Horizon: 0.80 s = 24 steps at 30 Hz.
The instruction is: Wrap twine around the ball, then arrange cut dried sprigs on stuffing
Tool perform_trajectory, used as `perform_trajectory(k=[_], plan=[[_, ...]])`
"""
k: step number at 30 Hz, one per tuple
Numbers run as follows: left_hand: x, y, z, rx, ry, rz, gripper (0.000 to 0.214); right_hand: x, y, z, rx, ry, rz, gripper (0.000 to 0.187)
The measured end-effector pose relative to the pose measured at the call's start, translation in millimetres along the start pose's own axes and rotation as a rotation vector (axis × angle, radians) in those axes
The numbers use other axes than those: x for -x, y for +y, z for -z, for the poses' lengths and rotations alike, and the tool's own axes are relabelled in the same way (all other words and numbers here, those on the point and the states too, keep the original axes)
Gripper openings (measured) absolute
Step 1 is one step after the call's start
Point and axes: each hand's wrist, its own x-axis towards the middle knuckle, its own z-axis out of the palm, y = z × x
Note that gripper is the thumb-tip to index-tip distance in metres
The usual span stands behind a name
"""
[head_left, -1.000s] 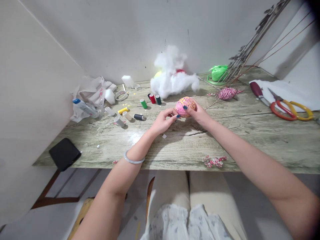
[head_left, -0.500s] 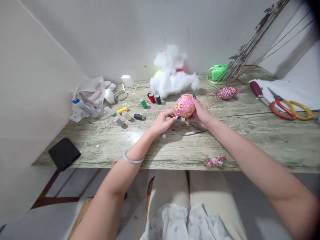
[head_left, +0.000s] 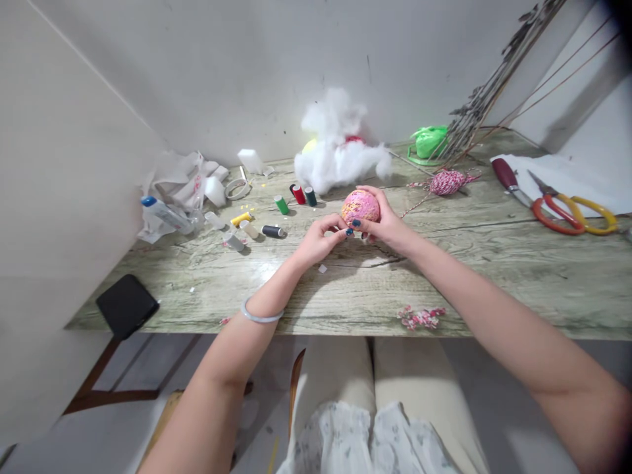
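A pink and yellow thread-wrapped ball (head_left: 360, 205) is held above the table in the head view. My right hand (head_left: 389, 222) wraps around its right side, thumb on the lower front. At the ball's lower left, my left hand (head_left: 320, 239) has thumb and fingertips pressed together close to the surface. Whatever they pinch is too small to make out. Beyond my hands lies a heap of white stuffing (head_left: 340, 164). A skein of red and white twisted cord (head_left: 447, 182) rests to the right, its loose end trailing toward my right hand.
Several thread spools (head_left: 272, 231) lie left of my hands. Scissors (head_left: 567, 205) and a red-handled tool (head_left: 504, 173) lie right. A glue bottle (head_left: 168, 214), tape roll (head_left: 237, 189), green bundle (head_left: 429, 141) and dried stems (head_left: 469, 115) stand farther off. Cord scraps (head_left: 421, 317) lie near the front edge.
My right thumb has moved from the ball's upper right down to its lower front. The ball has shifted slightly left; my left hand keeps its pinch beside it.
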Motion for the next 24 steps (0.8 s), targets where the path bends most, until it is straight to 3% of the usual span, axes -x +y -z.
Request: perform_trajectory(k=[5, 11, 19, 24], plan=[[-0.6, -0.7, 1.6, 0.004, 0.007, 0.005, 0.04, -0.3, 1.2, -6.0, 0.144, 0.124, 0.175, 0.094], [-0.9, -2.6, 0.7, 0.013, 0.006, -0.025, 0.037, -2.6, 6.5, -3.9, 0.253, 0.206, 0.197, 0.077], [-0.4, 1.4, -2.5, 0.058, 0.004, -0.016, 0.032, 0.7, 5.7, -1.6, -0.017, 0.056, -0.065, 0.071], [-0.7, 0.3, -2.1, 0.06, 0.006, -0.011, 0.027, -3.1, 8.2, -2.5, -0.142, 0.075, -0.204, 0.075]])
